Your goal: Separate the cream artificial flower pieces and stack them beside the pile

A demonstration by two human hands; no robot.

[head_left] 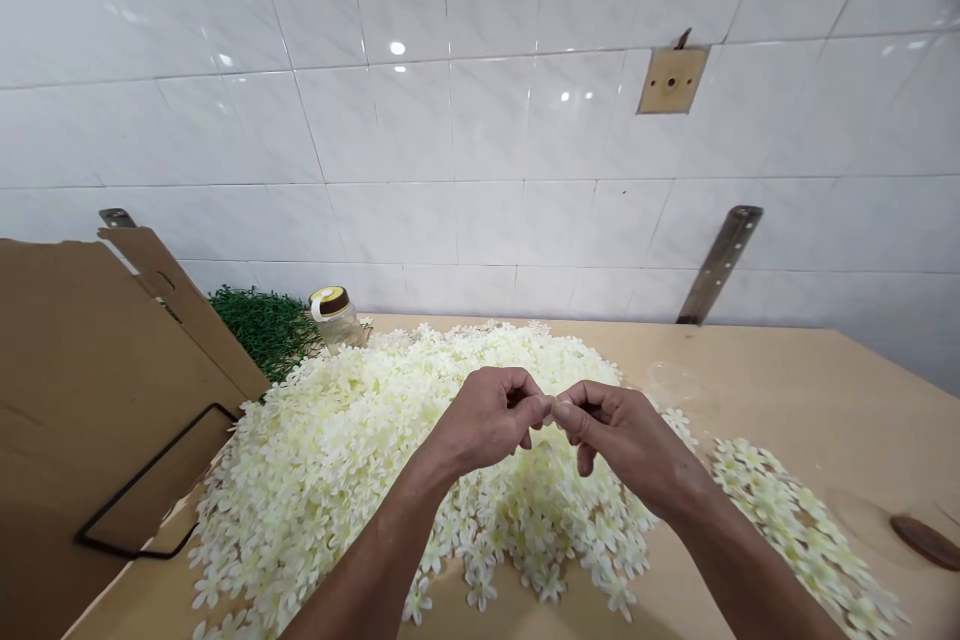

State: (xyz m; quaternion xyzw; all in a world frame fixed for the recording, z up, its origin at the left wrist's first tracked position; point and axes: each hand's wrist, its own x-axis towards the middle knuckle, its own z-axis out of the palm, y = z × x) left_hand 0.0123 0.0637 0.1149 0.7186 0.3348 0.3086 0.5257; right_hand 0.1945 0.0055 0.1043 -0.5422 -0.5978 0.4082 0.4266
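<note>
Over a large heap of small pale yellow-white artificial flowers (352, 440), my two hands meet fingertip to fingertip. My left hand (499, 420) is closed in a pinch, thumb against the bent fingers. Opposite it, my right hand (619, 430) pinches too, its thumb tip almost touching the left one. Something tiny and pale may be between the fingertips, but it is too small to make out. Below the hands, loose blossoms spread toward the front of the table. Beyond my right forearm lies a separate band of similar flowers (787, 520).
A clear jar (339, 320) with a brown and yellow lid stands behind the heap, beside green artificial foliage (262, 330). Cardboard (90, 370) and a black wire frame (150, 468) bound the left side. A brown oval object (928, 540) lies at right on the tan table (765, 370).
</note>
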